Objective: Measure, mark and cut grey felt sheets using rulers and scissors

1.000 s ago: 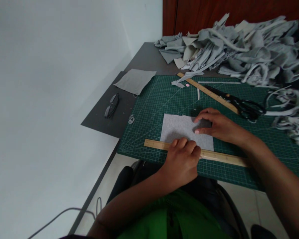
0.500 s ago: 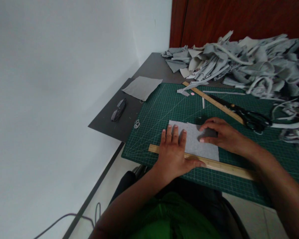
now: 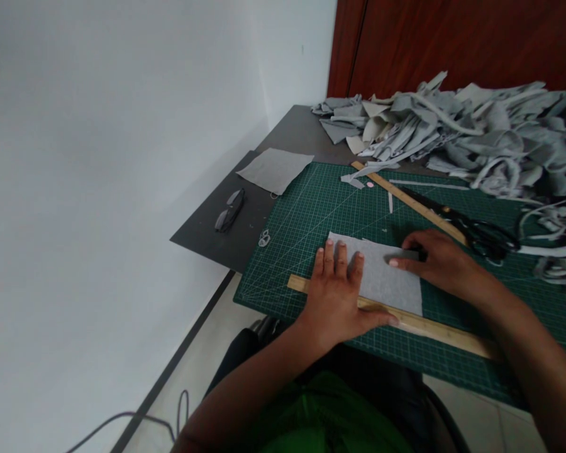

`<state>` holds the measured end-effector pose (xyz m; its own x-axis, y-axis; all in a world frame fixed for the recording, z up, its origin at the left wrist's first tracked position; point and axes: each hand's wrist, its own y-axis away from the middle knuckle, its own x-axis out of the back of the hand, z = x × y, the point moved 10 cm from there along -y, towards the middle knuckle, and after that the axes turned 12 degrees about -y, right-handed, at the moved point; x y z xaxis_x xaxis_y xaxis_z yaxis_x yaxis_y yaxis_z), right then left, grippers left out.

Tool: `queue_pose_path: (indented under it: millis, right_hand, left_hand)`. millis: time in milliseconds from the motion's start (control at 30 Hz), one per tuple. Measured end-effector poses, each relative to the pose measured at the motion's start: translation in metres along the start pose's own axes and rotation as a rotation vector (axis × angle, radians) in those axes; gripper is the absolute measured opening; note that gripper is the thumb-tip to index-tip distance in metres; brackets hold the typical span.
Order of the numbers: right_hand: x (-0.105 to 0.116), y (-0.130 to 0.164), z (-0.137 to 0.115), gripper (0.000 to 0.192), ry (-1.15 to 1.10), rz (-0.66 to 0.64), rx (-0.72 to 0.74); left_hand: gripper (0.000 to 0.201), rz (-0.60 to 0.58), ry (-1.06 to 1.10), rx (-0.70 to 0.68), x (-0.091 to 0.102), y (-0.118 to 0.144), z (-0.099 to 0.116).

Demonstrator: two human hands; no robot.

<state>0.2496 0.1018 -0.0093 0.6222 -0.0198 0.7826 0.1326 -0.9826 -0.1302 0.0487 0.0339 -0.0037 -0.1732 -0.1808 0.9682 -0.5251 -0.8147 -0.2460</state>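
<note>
My left hand (image 3: 334, 299) lies flat with its fingers spread on a grey piece of fabric (image 3: 382, 275). Its palm and stretched thumb press on a wooden ruler (image 3: 436, 328) along the fabric's near edge. My right hand (image 3: 441, 259) is over the fabric's far right corner, thumb stretched out and fingers bent, with a gap between them. A dark patch shows in that gap; I cannot tell whether it is shadow or an object. Fabric and ruler rest on a green cutting mat (image 3: 306, 214).
Black scissors (image 3: 483, 236) and a second wooden ruler (image 3: 415, 204) lie beyond my right hand. A large heap of grey fabric scraps (image 3: 490, 126) covers the back. Eyeglasses (image 3: 229, 211) and another fabric piece (image 3: 276, 170) are at the left, near the white wall (image 3: 122, 157).
My right hand has slid a little to the right over the fabric, its index finger and thumb closer together. My left hand stays on the fabric and ruler. The view has shifted slightly.
</note>
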Motion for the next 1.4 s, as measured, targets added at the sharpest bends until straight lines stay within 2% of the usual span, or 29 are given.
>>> queue_pose_path:
  millis: [133,233,400,600,833,1200,1400]
  right_hand:
    - [0.003,0.0,-0.006,0.055,-0.042,0.014,0.04]
    - [0.005,0.001,-0.003,0.045,-0.084,0.011,-0.025]
    - [0.008,0.003,0.002,0.036,-0.142,0.018,-0.062]
    - [0.01,0.003,0.005,0.039,-0.164,0.011,-0.073]
    - [0.008,0.004,0.003,0.039,-0.15,-0.021,-0.068]
    - [0.007,0.004,0.006,0.034,-0.128,-0.022,-0.066]
    - [0.007,0.004,0.007,0.038,-0.14,-0.02,-0.094]
  left_hand:
    - [0.104,0.006,-0.009,-0.085,0.005,0.002,0.016]
    - [0.097,0.005,0.01,-0.15,0.007,0.003,0.026]
    - [0.095,-0.008,0.026,-0.138,0.008,0.002,0.025]
    - [0.087,-0.005,0.016,-0.165,0.011,0.003,0.029]
    - [0.072,-0.021,0.006,-0.119,0.011,0.006,0.037]
    - [0.067,-0.014,0.035,-0.101,0.013,0.005,0.034]
    - [0.064,-0.021,0.014,-0.11,0.014,0.005,0.035]
